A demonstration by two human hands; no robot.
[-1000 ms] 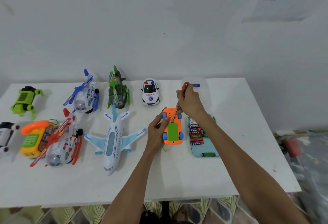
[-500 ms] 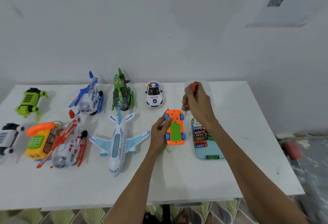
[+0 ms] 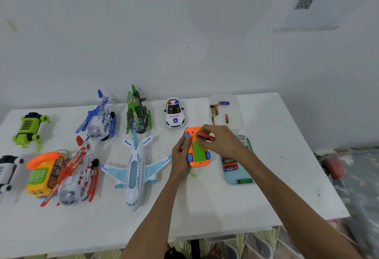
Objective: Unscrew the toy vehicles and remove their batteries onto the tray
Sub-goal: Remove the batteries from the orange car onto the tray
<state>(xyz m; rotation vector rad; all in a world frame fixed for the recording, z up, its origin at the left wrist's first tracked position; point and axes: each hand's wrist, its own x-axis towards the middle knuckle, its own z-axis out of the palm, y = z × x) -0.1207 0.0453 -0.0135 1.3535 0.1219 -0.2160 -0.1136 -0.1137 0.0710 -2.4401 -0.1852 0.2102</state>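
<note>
An orange toy vehicle [image 3: 198, 157] lies upside down on the white table [image 3: 205, 207], showing a green battery cover and blue wheels. My left hand [image 3: 181, 152] grips its left side. My right hand [image 3: 220, 140] holds a red-handled screwdriver [image 3: 205, 136] over the toy's far end, handle pointing left. A light blue tray [image 3: 238, 177] with several batteries lies just right of the toy, partly hidden by my right forearm.
A clear container [image 3: 235, 115] with loose batteries sits behind the tray. A police car [image 3: 174, 113], a green helicopter [image 3: 137, 115], a blue helicopter [image 3: 98, 121], a white airplane [image 3: 135, 168], a red helicopter [image 3: 75, 176], a toy phone [image 3: 41, 172] and a green robot [image 3: 30, 129] fill the left.
My right hand has come down and towards me, from above the toy's far end onto it, tipping the screwdriver over. The clear container behind is now uncovered. My left hand stays on the toy.
</note>
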